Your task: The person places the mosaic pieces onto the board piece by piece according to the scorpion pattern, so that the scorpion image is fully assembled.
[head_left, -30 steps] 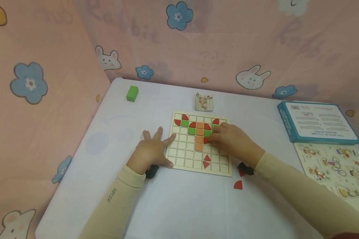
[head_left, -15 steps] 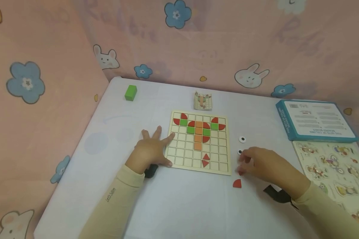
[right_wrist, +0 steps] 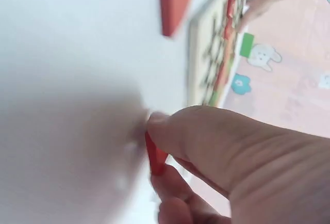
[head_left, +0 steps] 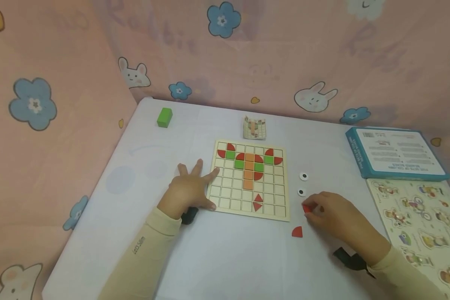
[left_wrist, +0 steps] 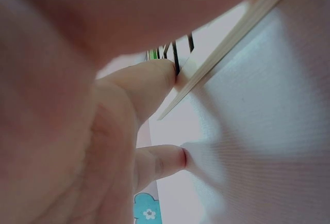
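Note:
My right hand (head_left: pixel 337 216) pinches a red quarter-circle piece (right_wrist: pixel 155 154) between thumb and fingers, just right of the grid board. Another red quarter-circle piece (head_left: pixel 297 232) lies on the table close by. With fingers spread, my left hand (head_left: pixel 189 187) rests at the left edge of the wooden grid board (head_left: pixel 225 196), thumb and index finger touching its rim. Set in the board are an orange column (head_left: pixel 249 171), several green squares (head_left: pixel 269 160), several red quarter circles (head_left: pixel 258 176) and two red triangles (head_left: pixel 258 202).
Two googly-eye pieces (head_left: pixel 303 176) lie right of the board. Behind it stands a small creased pattern card (head_left: pixel 254 127). A green block (head_left: pixel 165 117) sits at the back left. On the right are a blue box (head_left: pixel 397 152) and a picture board (head_left: pixel 416 221).
My right hand has left the board, where a red quarter circle now shows at the upper right, and moved down-right to take hold of another red quarter circle. My left hand has stayed in place.

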Available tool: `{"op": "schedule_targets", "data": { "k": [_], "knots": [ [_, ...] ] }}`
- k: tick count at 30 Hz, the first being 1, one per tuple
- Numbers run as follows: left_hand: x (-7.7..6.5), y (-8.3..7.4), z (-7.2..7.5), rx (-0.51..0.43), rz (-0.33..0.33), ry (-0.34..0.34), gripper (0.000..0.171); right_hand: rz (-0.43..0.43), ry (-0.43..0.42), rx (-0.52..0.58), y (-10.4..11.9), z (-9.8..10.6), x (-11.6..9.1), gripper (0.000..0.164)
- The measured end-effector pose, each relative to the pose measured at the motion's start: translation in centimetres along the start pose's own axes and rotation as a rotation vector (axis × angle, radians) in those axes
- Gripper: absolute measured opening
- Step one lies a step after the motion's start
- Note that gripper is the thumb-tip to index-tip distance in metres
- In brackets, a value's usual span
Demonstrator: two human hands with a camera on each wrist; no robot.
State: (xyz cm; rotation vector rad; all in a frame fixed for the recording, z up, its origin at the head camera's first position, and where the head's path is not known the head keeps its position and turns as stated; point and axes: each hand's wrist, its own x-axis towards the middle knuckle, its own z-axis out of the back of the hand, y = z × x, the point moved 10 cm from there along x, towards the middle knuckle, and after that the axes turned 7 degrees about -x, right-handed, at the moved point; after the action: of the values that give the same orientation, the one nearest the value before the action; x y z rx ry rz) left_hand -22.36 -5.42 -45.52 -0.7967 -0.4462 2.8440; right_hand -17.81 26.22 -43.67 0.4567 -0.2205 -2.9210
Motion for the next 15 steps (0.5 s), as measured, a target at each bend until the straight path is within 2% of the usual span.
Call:
{"op": "schedule_targets", "data": {
  "k": [4,8,11,15],
  "knots": [
    [-0.1,0.0,0.0,-0.002,0.002,0.000,0.110,0.049,-0.075,0.005,1.8,2.7,1.4,0.021],
    [-0.1,0.1,0.0,0.004,0.004,-0.003,0.110,0.112,-0.130,0.007,5.5,4.7,4.3,0.023],
    [-0.1,0.0,0.0,0.006,0.004,0.000,0.110,0.163,-0.140,0.015,8.7,5.0,6.7,0.020],
    [0.0,0.0,-0.1,0.018,0.005,0.007,0.110,0.256,-0.146,-0.002,12.3,4.2,9.4,0.017]
  ]
}}
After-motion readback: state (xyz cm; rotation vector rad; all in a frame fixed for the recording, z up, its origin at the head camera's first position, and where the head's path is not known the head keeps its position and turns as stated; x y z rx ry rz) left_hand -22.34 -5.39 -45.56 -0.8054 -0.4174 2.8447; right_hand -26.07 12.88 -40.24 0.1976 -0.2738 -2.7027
